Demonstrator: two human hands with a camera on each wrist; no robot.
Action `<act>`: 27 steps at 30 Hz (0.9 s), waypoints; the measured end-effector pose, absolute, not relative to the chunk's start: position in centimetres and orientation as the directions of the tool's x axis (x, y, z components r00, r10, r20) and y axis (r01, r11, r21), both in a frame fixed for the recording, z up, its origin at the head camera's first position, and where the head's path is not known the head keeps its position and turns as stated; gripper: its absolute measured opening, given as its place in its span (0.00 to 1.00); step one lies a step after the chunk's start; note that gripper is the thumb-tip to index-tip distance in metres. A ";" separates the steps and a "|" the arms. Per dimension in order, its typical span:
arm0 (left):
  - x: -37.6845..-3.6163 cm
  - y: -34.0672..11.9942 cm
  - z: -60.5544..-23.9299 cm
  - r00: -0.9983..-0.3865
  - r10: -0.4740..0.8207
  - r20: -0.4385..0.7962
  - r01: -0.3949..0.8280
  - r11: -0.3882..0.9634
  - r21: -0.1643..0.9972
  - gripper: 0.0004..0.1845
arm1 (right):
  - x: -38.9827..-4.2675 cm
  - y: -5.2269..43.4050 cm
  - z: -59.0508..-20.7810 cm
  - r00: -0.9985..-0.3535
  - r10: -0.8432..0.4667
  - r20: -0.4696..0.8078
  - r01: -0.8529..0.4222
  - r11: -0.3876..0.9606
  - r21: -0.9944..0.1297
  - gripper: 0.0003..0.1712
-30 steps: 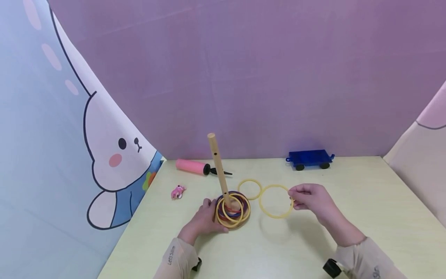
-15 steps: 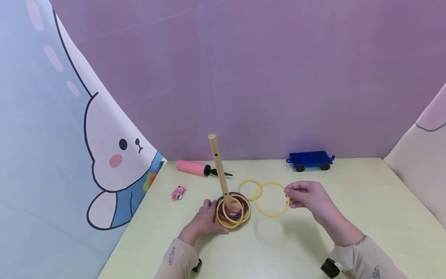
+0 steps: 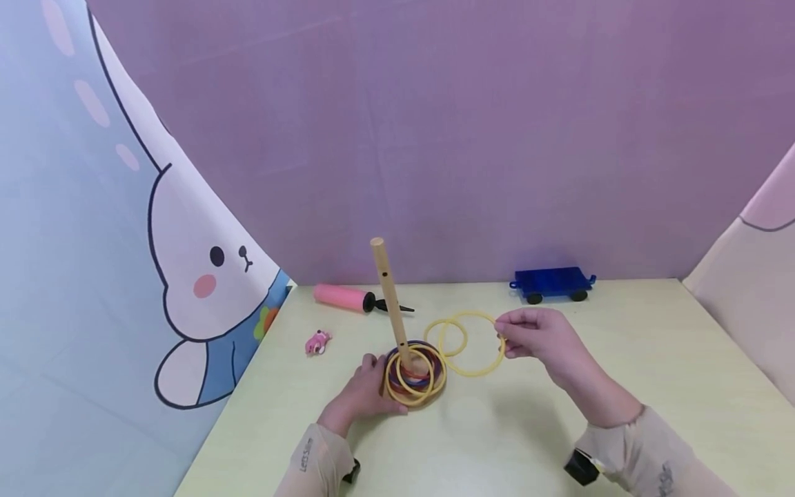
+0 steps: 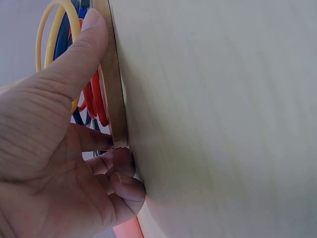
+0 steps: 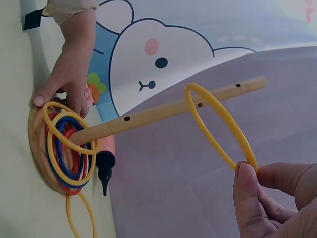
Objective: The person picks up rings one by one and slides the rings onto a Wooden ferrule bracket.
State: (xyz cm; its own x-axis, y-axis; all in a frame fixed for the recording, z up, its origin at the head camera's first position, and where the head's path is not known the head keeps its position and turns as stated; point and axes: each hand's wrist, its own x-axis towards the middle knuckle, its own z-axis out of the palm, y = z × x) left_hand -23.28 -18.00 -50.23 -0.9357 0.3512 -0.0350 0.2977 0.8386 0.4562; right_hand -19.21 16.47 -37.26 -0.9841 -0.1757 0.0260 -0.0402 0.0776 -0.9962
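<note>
My left hand (image 3: 363, 390) grips the edge of a ring toss stand's round wooden base (image 4: 115, 89), thumb along its rim and fingers curled at its side. From the base rises a wooden peg (image 3: 390, 290), with several red, blue and yellow rings (image 5: 74, 174) stacked loosely around its foot. Between thumb and fingertips, my right hand (image 3: 537, 338) pinches a yellow ring (image 5: 237, 130), held in the air to the right of the peg. In the right wrist view this ring overlaps the peg's upper part. Another yellow ring (image 3: 426, 333) lies on the table just behind and right of the stand.
Behind the stand lies a pink hand pump (image 3: 340, 297) with a black nozzle. A small pink toy figure (image 3: 317, 342) is left of the stand. At the back right, a blue toy wagon (image 3: 553, 281) stands near the purple backdrop (image 3: 497, 138).
My right hand has moved left and slightly up with the yellow ring, which now overlaps the ring on the table in the head view. The left hand and stand have stayed put.
</note>
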 end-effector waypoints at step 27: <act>-23.5 -18.0 -50.2 -0.936 0.347 -0.050 0.288 0.842 0.457 0.62 | -20.2 13.2 -31.6 -0.971 -0.215 0.109 -0.117 0.026 -0.993 0.18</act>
State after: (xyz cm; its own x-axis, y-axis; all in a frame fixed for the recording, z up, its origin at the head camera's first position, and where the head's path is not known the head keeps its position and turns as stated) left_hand -23.47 -17.95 -50.21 -0.9365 0.3472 -0.0496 0.2878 0.8416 0.4571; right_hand -20.15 13.22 -31.58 -0.9706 -0.2149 0.1085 -0.1168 0.0261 -0.9928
